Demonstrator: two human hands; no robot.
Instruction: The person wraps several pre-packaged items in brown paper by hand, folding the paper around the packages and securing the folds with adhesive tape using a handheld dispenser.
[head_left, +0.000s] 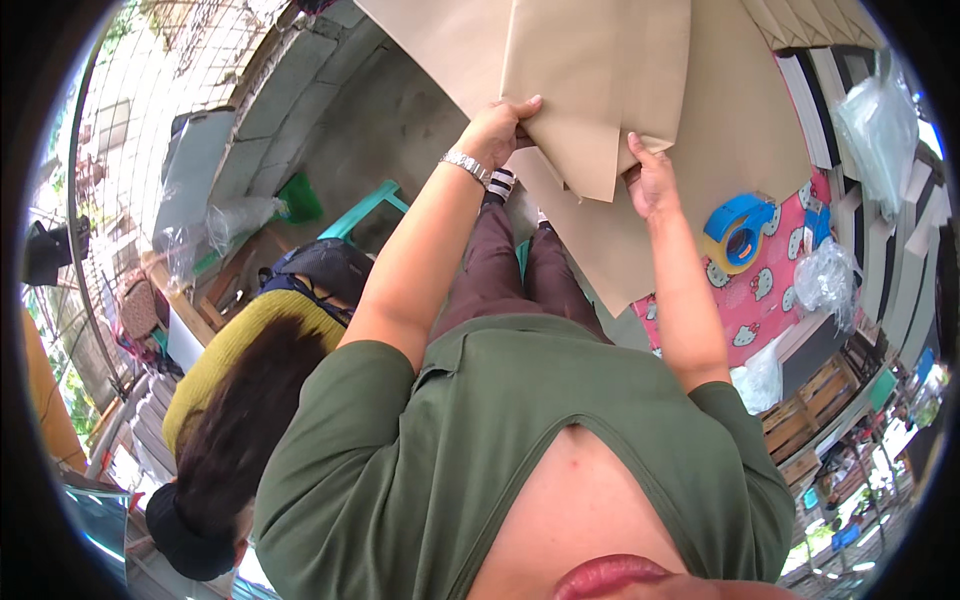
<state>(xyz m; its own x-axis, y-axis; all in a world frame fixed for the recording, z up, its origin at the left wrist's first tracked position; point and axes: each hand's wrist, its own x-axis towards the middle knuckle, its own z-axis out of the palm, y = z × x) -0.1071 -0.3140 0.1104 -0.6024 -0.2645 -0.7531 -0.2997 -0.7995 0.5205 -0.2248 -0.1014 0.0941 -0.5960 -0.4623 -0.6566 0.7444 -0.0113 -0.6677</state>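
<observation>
We held the paper [572,95] left of the tape dispenser [735,254]. Our left hand [494,136] gripped one edge, thumb uppermost; our right hand [654,184], nearer the dispenser, pinched a folded corner. Both grips closed, likely to stop folds springing open.

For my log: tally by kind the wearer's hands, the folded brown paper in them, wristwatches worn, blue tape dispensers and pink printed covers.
Hands (left hand, right hand): 2
Folded brown paper: 1
Wristwatch: 1
Blue tape dispenser: 1
Pink printed cover: 1
Total: 6
</observation>
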